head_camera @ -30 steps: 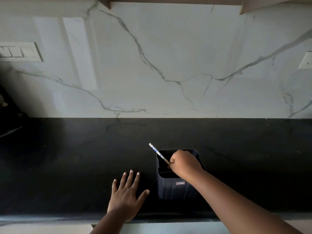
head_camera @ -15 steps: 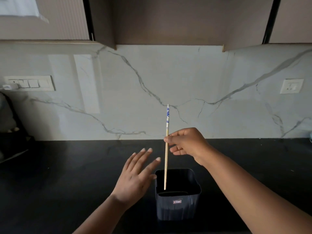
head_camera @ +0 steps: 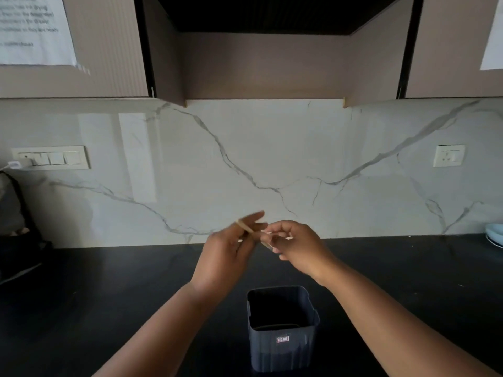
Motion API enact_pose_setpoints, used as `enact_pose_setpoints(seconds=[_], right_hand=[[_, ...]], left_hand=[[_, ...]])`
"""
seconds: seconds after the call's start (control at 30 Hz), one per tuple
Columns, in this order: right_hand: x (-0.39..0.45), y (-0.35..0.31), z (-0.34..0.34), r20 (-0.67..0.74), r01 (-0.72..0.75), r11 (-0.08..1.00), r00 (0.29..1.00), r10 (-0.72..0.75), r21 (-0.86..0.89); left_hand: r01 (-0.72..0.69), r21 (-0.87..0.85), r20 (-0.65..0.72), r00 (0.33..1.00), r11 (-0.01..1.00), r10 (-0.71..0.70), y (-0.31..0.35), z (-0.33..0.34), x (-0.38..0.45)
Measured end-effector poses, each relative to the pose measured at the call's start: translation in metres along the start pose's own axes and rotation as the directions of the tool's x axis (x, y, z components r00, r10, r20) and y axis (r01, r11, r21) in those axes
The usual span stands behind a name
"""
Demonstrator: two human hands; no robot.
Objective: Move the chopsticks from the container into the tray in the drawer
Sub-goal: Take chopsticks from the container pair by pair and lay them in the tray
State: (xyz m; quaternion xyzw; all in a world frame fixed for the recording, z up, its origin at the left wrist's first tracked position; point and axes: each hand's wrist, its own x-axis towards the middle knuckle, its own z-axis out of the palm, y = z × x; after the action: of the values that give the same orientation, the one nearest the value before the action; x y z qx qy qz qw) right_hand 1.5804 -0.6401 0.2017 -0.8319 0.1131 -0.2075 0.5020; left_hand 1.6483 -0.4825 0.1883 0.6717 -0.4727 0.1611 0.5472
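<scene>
A dark grey square container (head_camera: 281, 329) stands on the black countertop (head_camera: 109, 295) near its front edge; its inside looks empty. Above and behind it, both hands meet in the air. A pale wooden chopstick (head_camera: 246, 228) lies slanted between them, blurred by motion. My left hand (head_camera: 228, 254) has its fingers curled around the chopstick's upper end. My right hand (head_camera: 296, 247) pinches the lower end with fingertips. The drawer and its tray are out of view.
A white marble backsplash (head_camera: 272, 164) rises behind the counter, with a switch panel (head_camera: 51, 158) at left and a socket (head_camera: 448, 155) at right. Brown wall cabinets (head_camera: 261, 63) hang overhead. A dark object (head_camera: 16, 235) stands far left, light blue dishes (head_camera: 496, 236) far right.
My right hand lifted the chopstick out of the container and higher. My left hand rose from the counter and took hold of it too. The camera tilted upward.
</scene>
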Motion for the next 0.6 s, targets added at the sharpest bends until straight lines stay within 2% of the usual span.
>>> enact_pose_setpoints(seconds=[0.1,0.23,0.4,0.5,0.6], right_hand=[[-0.010,0.001,0.006,0.105,0.071,0.994,0.991,-0.079,0.079],[-0.019,0.002,0.009,0.043,0.133,0.982,0.989,-0.140,0.135],[-0.035,0.007,0.006,0.086,0.029,0.981,0.995,-0.047,0.194],[-0.051,0.026,0.004,0.143,-0.006,0.991,0.990,-0.013,0.132],[-0.069,0.059,0.010,0.218,-0.083,0.996,0.973,0.075,0.026]], left_hand=[[0.123,-0.085,-0.019,0.992,0.989,-0.125,0.010,-0.005,0.019],[0.232,-0.158,-0.004,0.972,0.960,-0.235,0.014,-0.004,0.035],[0.356,-0.245,0.039,0.933,0.902,-0.357,0.008,0.003,0.032],[0.425,-0.250,0.051,0.903,0.870,-0.426,-0.015,0.006,0.014],[0.534,-0.192,0.053,0.843,0.823,-0.535,-0.048,0.009,-0.007]])
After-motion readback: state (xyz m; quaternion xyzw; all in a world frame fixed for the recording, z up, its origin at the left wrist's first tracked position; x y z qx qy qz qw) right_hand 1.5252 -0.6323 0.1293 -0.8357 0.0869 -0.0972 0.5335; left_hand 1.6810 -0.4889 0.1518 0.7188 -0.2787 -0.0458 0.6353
